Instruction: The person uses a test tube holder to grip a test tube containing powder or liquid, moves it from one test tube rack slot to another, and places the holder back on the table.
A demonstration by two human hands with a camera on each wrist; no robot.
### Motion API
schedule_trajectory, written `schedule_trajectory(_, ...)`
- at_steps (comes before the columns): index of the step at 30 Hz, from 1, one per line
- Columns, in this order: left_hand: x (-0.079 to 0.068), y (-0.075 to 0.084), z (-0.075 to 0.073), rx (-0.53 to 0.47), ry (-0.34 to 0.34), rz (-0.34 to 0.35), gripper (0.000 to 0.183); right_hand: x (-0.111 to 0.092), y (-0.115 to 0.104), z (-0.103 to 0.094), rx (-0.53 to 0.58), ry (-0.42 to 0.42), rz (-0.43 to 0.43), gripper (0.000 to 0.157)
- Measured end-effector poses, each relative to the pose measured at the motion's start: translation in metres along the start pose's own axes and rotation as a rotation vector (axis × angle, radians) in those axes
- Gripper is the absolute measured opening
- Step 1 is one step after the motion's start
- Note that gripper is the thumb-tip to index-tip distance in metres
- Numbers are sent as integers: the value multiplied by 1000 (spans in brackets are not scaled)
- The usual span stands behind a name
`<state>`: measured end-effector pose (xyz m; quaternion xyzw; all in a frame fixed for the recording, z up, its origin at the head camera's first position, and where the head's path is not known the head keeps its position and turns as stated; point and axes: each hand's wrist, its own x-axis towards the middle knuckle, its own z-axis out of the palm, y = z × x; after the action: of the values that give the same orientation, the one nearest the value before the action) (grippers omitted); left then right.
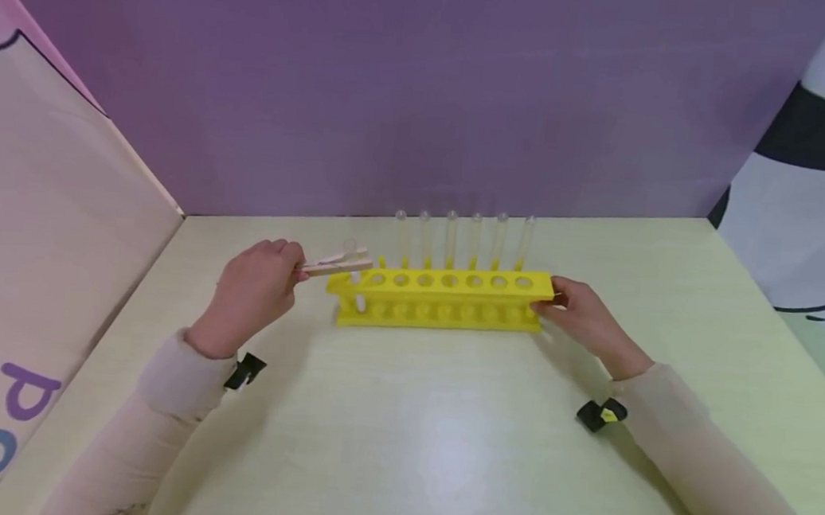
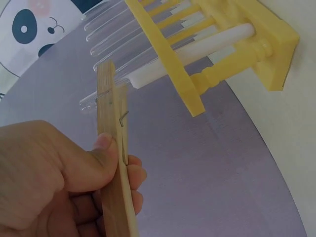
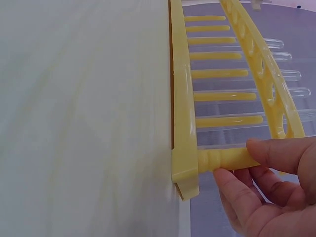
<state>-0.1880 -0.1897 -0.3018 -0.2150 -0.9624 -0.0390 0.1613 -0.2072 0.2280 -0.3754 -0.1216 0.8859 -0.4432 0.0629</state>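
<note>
If the left hand (image 1: 255,286), thumb and curled fingers gripping a wooden clamp (image 2: 106,123), twists, the white-filled tube (image 2: 150,73) at its tip could snag in the yellow rack (image 1: 446,296)'s left-end hole it's sitting in, imo. Right hand (image 1: 584,313) angles inward, pinching the right end post (image 3: 229,159). Clear tubes (image 1: 451,240) stand upside down behind.

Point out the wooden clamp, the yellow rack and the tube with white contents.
Wooden clamp (image 2: 106,111): left wrist view, flat side of one arm.
Yellow rack (image 1: 436,291): head view, front of its top plate.
Tube with white contents (image 2: 152,73): left wrist view, white-filled section.
</note>
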Motion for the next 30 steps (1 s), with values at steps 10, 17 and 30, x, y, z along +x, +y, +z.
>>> schedule_trajectory(10, 0, -4, 7, -9, -38, -17, 9, 2, 2, 2, -9, 7, -17, 37)
schedule_trajectory(17, -1, -7, 10, -28, -46, -29, 8, 1, 1, 1, -9, 9, -30, 37)
schedule_trajectory(30, -2, -8, 15, -41, -71, -34, 8, -1, 1, 1, -6, 10, -34, 37)
